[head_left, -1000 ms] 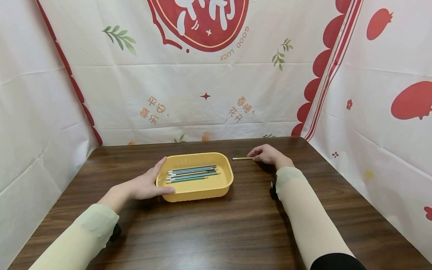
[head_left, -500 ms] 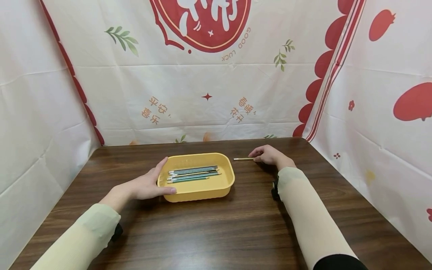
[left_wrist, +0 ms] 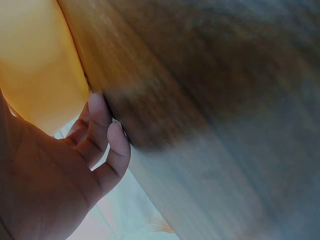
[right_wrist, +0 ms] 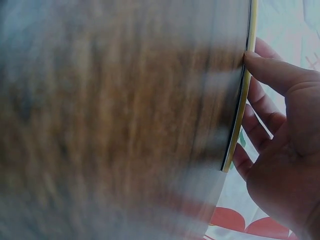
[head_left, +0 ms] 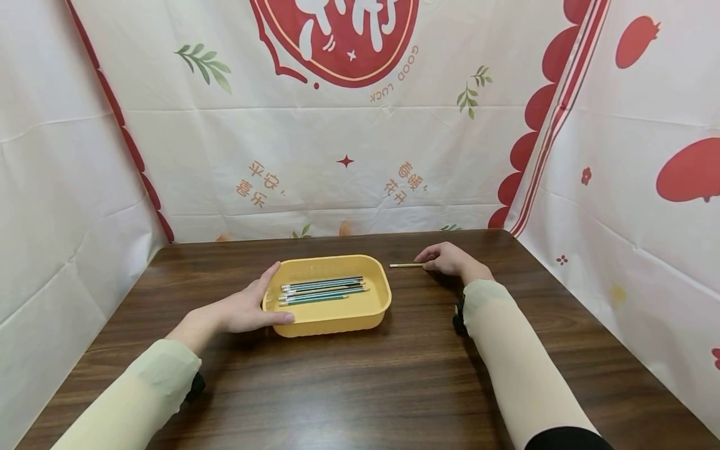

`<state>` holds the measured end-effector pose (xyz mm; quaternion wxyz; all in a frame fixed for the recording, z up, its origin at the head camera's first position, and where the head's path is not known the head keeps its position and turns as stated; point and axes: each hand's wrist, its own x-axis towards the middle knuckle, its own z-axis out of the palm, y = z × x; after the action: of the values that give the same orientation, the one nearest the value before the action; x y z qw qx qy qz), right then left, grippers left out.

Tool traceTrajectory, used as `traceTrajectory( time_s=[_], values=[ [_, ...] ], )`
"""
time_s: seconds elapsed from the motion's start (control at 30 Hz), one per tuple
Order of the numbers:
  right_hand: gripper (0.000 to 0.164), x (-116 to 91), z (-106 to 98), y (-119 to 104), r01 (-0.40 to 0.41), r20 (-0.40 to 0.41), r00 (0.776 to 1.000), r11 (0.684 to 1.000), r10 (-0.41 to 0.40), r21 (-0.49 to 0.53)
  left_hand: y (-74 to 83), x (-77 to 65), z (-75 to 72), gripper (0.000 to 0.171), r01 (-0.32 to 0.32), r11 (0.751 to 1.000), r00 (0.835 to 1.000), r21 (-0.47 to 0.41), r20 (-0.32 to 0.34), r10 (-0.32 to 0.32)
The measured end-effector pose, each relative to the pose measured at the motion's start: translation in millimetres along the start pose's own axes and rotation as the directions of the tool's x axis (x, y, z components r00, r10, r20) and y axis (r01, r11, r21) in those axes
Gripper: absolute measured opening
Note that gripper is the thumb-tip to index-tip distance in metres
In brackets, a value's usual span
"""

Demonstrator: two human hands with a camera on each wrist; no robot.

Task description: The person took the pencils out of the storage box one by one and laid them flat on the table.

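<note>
In the head view a yellow plastic basket [head_left: 332, 326] stands left of the middle of the table, with several dark and green pencils [head_left: 322, 299] lying side by side in it. My left hand [head_left: 247, 308] grips its left end, thumb over the near rim and forefinger up at the far corner. The left wrist view has the other fingers [left_wrist: 118, 145] low beside the basket's wall, at the tabletop. To the right of the basket, my right hand [head_left: 450, 259] pinches a yellow pencil [right_wrist: 243, 95] between thumb and fingers, low over the table; its white end points to the basket.
The brown wood-grain table [head_left: 349, 387] ends at a white patterned cloth [head_left: 337, 131] that hangs behind it and on both sides. Each wrist carries a black strap device, such as the right wrist device [head_left: 458, 315].
The head view has shifted very slightly. Both hands, the basket and the pencil hold the same places relative to one another.
</note>
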<state>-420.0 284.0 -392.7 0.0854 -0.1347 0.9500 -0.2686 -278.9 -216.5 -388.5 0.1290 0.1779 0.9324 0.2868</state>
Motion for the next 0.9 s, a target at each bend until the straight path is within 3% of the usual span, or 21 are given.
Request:
traceTrajectory(
  time_s=[0.5,0.9],
  values=[
    [0.025,-3,-4,-2,-0.007,0.005,1.0,0.997,0.007,-0.081,0.8,-1.8,2.2,0.133,0.002,1.0,1.0,-0.006,0.004,-0.002],
    [0.032,-7,-7,-22,0.181,-0.077,0.981,0.983,-0.18,0.013,0.9,-0.8,-0.6,0.134,0.009,1.0,1.0,0.0,0.004,-0.009]
  ],
)
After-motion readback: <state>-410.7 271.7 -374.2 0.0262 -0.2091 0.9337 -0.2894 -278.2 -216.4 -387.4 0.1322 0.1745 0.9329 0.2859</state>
